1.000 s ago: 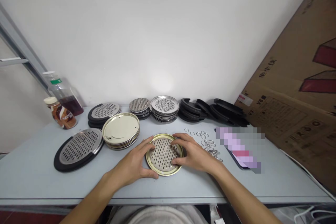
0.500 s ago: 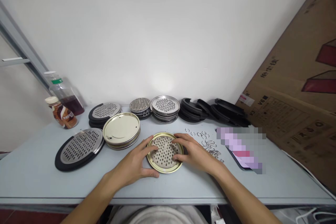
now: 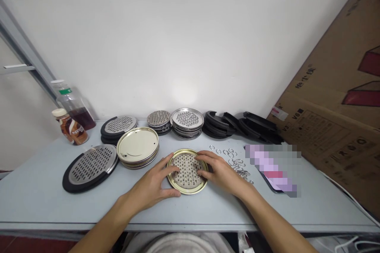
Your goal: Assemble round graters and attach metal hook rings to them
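"With the round gold-coloured metal lid (image 3: pixel 187 191) on the grey-blue desk (image 3: pixel 89 211) as our landmark, what do we see farthest to its left?"

"We see a clear plastic bottle of dark red liquid (image 3: pixel 80 116), and just before it a brown bottle with a cream cap (image 3: pixel 73 128). Nearer the lid, yet well left of it, lies a perforated silver disc in a black curved rim (image 3: pixel 92 164). Behind that we find a pile of similar black-rimmed discs (image 3: pixel 121 126)."

"And closest on the lid's left?"

"A stack of pale gold round metal lids (image 3: pixel 138 144), then our left hand (image 3: pixel 151 182). It grasps the lid loosely, thumb at the near edge, a fingertip on the round perforated silver metal disc (image 3: pixel 187 176) lying inside it."

"Behind the lid?"

"Against the white wall (image 3: pixel 184 47), a short stack of small silver perforated discs (image 3: pixel 158 118), then a taller stack of larger ones (image 3: pixel 187 119)."

"Our right hand (image 3: pixel 221 170)?"

"Curled over the lid's right side, we have its bent fingertips holding the disc."

"Further right of the lid?"

"Black curved rims (image 3: pixel 218 123) stand heaped behind, to the right; small silver metal rings and clips (image 3: pixel 242 173) lie nearer. Past them we spot a flat dark-edged object with a blurred lilac face (image 3: pixel 271 170), then a large brown cardboard box (image 3: pixel 320 126)."
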### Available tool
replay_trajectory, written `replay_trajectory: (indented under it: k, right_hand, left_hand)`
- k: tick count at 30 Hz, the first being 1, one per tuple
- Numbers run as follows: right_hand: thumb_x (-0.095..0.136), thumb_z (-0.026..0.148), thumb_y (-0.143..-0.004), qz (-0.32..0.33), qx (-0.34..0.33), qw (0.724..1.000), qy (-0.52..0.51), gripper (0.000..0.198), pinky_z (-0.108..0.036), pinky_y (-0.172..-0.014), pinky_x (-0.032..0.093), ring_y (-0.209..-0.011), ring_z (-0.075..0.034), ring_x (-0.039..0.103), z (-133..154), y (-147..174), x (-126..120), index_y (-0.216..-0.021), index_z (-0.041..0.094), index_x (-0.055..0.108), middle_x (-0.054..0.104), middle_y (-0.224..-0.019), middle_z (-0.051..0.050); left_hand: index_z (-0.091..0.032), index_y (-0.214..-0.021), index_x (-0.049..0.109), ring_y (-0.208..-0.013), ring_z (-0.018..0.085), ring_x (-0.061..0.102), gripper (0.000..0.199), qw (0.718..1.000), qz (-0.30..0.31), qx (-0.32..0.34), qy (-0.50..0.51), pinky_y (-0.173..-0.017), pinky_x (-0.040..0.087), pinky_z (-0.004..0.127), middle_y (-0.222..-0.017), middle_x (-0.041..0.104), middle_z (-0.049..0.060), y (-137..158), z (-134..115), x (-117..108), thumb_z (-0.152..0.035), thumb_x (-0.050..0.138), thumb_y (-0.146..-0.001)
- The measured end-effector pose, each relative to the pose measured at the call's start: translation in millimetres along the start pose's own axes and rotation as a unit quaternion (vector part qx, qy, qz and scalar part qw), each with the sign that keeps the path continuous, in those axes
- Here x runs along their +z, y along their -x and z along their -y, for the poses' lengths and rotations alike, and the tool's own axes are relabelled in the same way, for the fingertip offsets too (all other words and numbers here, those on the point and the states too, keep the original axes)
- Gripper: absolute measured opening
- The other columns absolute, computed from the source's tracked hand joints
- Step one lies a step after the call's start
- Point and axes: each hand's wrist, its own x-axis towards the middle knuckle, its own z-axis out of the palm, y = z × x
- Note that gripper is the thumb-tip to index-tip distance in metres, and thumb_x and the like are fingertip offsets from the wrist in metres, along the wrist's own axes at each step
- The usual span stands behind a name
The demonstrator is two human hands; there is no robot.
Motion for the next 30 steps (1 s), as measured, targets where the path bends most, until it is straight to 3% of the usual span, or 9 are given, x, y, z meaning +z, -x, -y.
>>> replay_trajectory:
  k: [10,16,23,27,30]
  right_hand:
    - [0.071,0.016,-0.083,-0.045,-0.013,0.999,0.021,0.040,-0.037,-0.092,0.051,-0.102,-0.023,0.064,-2.0,-3.2,1.3,-0.122,0.022,0.064,0.065,-0.115,-0.008]
    - [0.075,0.017,-0.082,-0.056,-0.017,0.998,0.027,0.026,-0.034,-0.085,0.052,-0.092,-0.022,0.066,-6.7,-6.2,4.7,-0.107,0.020,0.072,0.067,-0.106,-0.008]
    - [0.072,0.019,-0.085,-0.048,-0.050,0.998,0.004,0.008,-0.033,-0.088,0.051,-0.093,-0.021,0.066,-7.0,-8.9,4.8,-0.090,0.022,0.077,0.071,-0.098,-0.006]
    - [0.070,0.026,-0.088,-0.031,-0.051,0.998,-0.004,0.018,-0.036,-0.093,0.050,-0.100,-0.022,0.065,-4.6,-4.8,-0.4,-0.105,0.023,0.075,0.072,-0.105,-0.006]
    - [0.082,0.035,-0.076,-0.016,-0.033,0.999,-0.013,0.047,-0.039,-0.099,0.048,-0.112,-0.026,0.061,-2.3,-0.6,-3.7,-0.120,0.025,0.070,0.067,-0.120,-0.008]
  left_hand:
    - [-0.032,-0.128,0.063,-0.145,0.032,0.034,0.054,0.999,-0.012,0.022,-0.041,-0.116,0.034,0.049,-0.161,0.029,0.006,0.3,-1.2,0.9,-0.039,0.080,-0.078]
    - [-0.034,-0.131,0.062,-0.143,0.034,0.036,0.054,0.996,-0.020,0.047,-0.068,-0.114,0.037,0.052,-0.160,0.032,0.007,1.5,-4.5,0.4,-0.035,0.080,-0.079]
    - [-0.029,-0.125,0.064,-0.146,0.036,0.030,0.050,0.996,-0.025,0.051,-0.075,-0.115,0.035,0.055,-0.159,0.032,0.010,1.2,-5.6,1.7,-0.035,0.080,-0.078]
    - [-0.028,-0.125,0.063,-0.146,0.034,0.029,0.049,0.996,-0.021,0.050,-0.072,-0.116,0.034,0.052,-0.159,0.033,0.011,1.0,-5.5,1.6,-0.035,0.079,-0.079]
    - [-0.027,-0.124,0.063,-0.147,0.033,0.029,0.047,0.996,-0.016,0.052,-0.075,-0.116,0.034,0.052,-0.158,0.034,0.011,1.2,-4.7,1.5,-0.037,0.078,-0.080]
